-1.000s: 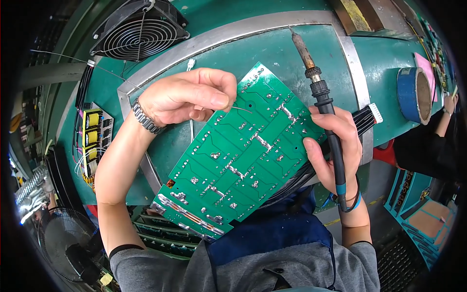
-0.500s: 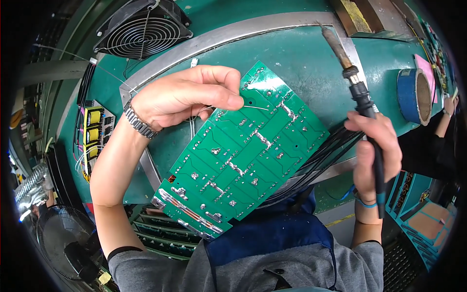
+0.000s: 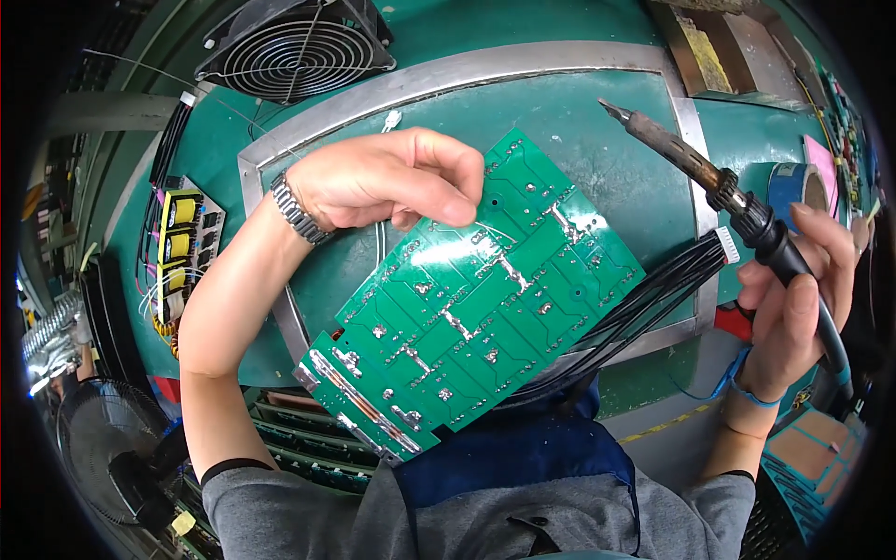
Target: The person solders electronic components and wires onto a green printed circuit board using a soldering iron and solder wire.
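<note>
Above the bench, left hand (image 3: 387, 182) grips circuit board (image 3: 476, 299); right hand (image 3: 793, 308) holds soldering iron (image 3: 709, 177).

left hand (image 3: 383, 182) gripping green circuit board (image 3: 476, 299), right hand (image 3: 793, 308) holding soldering iron (image 3: 709, 187)

Green circuit board (image 3: 476, 308): solder side up, silver joints and traces visible, tilted diagonally, gripped at its upper edge, with black wires trailing from beneath. Soldering iron (image 3: 709, 182): black handle, browned barrel, tip pointing up-left, clear of the board.
</note>
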`<state>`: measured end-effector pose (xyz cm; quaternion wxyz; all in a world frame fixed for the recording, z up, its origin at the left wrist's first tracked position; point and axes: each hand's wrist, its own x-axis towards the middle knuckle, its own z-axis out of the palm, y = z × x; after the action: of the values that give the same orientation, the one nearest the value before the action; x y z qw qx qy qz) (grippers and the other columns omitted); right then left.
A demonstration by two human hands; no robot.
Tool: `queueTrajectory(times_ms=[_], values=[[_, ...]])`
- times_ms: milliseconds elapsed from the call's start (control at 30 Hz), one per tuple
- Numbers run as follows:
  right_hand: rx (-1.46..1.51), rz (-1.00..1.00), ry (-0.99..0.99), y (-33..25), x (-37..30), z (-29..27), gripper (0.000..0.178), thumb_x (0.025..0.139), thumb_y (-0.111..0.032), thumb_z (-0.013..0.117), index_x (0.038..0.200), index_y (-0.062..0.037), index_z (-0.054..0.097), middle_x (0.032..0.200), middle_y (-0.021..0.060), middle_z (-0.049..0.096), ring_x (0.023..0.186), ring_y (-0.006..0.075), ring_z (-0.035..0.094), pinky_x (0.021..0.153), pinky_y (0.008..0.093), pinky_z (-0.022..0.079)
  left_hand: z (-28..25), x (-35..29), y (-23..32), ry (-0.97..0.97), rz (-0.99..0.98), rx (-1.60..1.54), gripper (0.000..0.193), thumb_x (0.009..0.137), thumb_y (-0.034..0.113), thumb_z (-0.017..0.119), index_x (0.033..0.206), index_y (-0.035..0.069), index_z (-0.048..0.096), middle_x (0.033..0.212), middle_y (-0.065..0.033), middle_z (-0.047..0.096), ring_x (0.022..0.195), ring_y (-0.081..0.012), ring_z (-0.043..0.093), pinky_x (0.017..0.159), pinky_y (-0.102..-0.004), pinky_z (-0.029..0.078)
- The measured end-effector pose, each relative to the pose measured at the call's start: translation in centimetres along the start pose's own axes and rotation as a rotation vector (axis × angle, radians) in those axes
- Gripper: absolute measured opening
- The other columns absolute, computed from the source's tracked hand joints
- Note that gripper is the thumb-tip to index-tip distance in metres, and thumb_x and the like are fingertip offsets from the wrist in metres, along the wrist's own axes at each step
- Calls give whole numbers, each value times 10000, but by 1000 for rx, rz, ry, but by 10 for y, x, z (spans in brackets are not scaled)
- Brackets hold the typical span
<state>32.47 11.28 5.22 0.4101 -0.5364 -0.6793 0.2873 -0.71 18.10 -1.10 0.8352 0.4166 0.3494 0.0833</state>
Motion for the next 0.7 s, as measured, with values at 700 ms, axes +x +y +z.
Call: queueTrajectory(times_ms=[700], values=[[-61,77,-406,1,70,-3,418,848,-354,546,851,59,604,736,76,562,449,56,476,385,169,330,69,-27,-9,825,385,812,94,748,6,724,768,22,633,733,27,545,573,-3,435,498,-162,329]])
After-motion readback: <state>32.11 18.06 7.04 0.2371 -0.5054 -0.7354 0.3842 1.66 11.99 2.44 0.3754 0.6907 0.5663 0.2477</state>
